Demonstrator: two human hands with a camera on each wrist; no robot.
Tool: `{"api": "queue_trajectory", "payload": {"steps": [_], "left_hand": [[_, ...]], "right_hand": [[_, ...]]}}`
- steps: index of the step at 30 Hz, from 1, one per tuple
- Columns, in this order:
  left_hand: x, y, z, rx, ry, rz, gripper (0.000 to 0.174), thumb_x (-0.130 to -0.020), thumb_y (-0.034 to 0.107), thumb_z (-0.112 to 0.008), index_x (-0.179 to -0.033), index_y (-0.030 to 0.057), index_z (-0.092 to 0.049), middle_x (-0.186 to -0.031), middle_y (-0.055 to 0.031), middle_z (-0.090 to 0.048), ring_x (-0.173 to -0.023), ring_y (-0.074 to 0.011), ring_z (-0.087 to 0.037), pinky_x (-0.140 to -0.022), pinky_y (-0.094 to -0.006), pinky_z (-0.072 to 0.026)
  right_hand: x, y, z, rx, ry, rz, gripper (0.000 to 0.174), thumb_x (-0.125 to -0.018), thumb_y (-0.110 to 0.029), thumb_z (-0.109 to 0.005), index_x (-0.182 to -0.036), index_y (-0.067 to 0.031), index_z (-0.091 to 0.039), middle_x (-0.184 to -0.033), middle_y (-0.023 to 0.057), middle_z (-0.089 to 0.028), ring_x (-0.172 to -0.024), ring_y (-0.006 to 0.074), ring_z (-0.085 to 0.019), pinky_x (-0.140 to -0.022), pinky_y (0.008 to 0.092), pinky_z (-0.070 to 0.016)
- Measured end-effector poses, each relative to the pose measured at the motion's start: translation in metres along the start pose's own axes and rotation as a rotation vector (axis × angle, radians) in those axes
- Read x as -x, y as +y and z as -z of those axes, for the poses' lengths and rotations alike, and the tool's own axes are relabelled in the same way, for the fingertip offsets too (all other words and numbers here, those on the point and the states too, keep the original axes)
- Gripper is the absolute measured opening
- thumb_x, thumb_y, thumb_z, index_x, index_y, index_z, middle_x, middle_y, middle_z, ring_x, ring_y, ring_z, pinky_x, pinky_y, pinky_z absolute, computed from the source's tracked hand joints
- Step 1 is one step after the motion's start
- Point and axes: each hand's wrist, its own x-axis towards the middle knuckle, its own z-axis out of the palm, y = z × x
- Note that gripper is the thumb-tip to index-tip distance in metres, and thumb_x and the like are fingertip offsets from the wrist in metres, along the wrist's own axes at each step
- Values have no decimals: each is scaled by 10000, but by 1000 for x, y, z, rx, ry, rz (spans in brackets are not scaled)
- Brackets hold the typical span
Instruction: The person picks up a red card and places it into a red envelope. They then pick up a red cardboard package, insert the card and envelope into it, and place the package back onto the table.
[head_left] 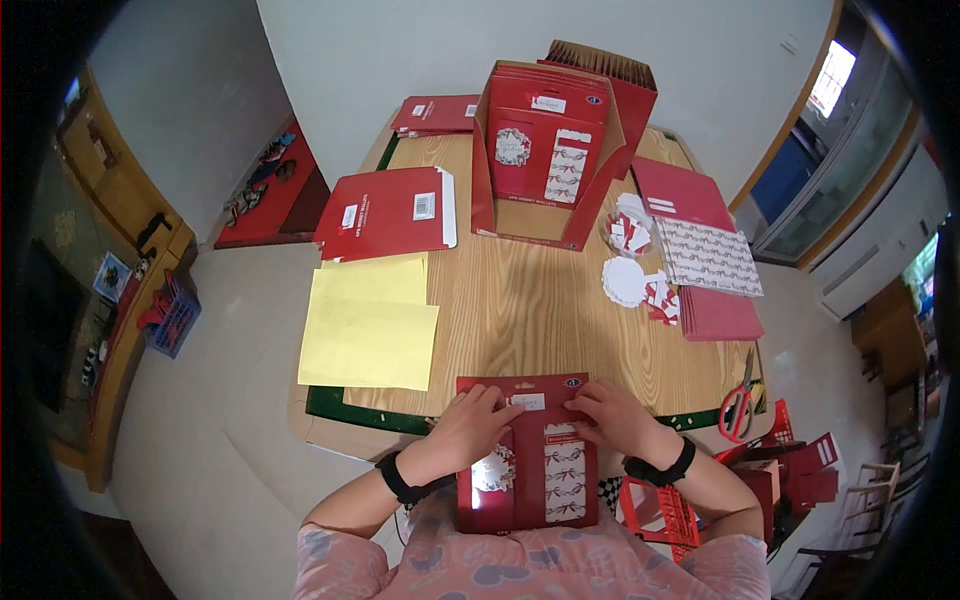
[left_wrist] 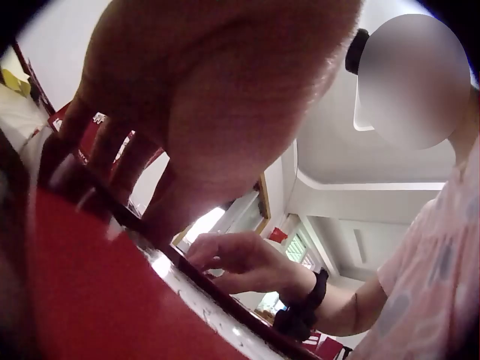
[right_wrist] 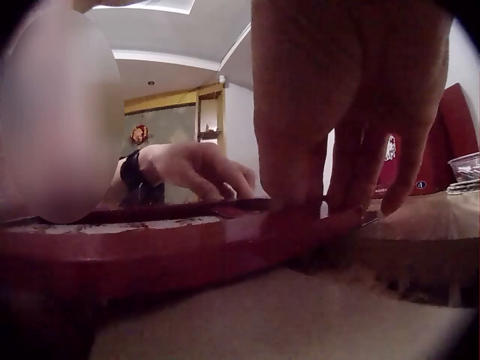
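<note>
A flat red pack of money wallets [head_left: 529, 475] lies at the table's near edge, its lower part reaching over the lap. It has a white round tag design on the left, a bow-patterned strip [head_left: 565, 482] on the right and a small white label [head_left: 527, 401] on top. My left hand [head_left: 465, 428] rests on its upper left, fingertips right beside the label. On the upper right, my right hand [head_left: 618, 420] touches the pack with its fingertips. In the right wrist view, the right fingers [right_wrist: 345, 161] reach down fairly straight onto the red surface.
Yellow sheets [head_left: 370, 335] and red folded packs [head_left: 385, 212] lie at left. An open display box [head_left: 482, 175] of similar packs stands at the back. White round tags [head_left: 624, 282], patterned sheets [head_left: 708, 257] and red sheets [head_left: 718, 315] lie at right; scissors [head_left: 738, 412] rest at the edge.
</note>
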Motion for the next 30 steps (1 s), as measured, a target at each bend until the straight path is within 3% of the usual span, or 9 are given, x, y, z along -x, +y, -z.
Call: {"api": "queue_trajectory", "payload": {"steps": [5, 8, 14, 17, 26, 30], "left_hand": [[-1, 1, 2, -43, -30, -6, 325, -786, 128, -632, -1107, 93, -594, -923, -96, -516, -860, -279, -500, -760, -355, -440], [-2, 3, 2, -93, -70, -10, 312, -789, 130, -624, -1098, 94, -591, -929, -96, -515, -854, -278, -499, -764, -351, -438], [-2, 1, 1, -58, -64, -13, 317, -791, 133, -607, -1103, 79, -585, -954, -99, -512, -873, -278, -496, -773, -359, -437], [0, 1, -5, -134, -22, -38, 321, -793, 138, -596, -1109, 79, -583, -958, -99, -514, -886, -274, -494, -779, -362, -436], [1, 2, -5, -283, -78, -70, 367, -795, 159, -595, -1150, 75, -555, -950, -101, -535, -895, -276, -507, -778, -359, -438], [4, 4, -1, -117, 58, 22, 308, -769, 154, -636, -1060, 63, -591, -911, -98, -539, -887, -276, -508, -764, -361, -437]], "right_hand": [[-5, 1, 5, 39, -71, 23, 309, -733, -163, -647, -1021, -64, -594, -980, 112, -559, -926, 299, -540, -813, 381, -457], [-10, -2, 14, 65, -212, 12, 341, -722, -170, -653, -1040, -67, -587, -984, 99, -556, -943, 294, -532, -805, 380, -457], [-7, -15, 1, 221, -70, 69, 372, -731, -143, -625, -1097, -95, -582, -989, 61, -548, -972, 265, -521, -845, 367, -436], [-8, -25, 6, 438, -32, 147, 377, -740, -127, -594, -1115, -86, -581, -983, 58, -545, -951, 248, -524, -835, 353, -436], [-5, -13, -1, 259, -98, 123, 397, -749, -140, -609, -1132, -53, -558, -1007, 92, -542, -977, 268, -523, -834, 356, -440], [0, -17, -2, 130, -25, 18, 352, -755, -109, -612, -1097, -50, -559, -995, 106, -534, -957, 285, -516, -836, 363, -444]]}}
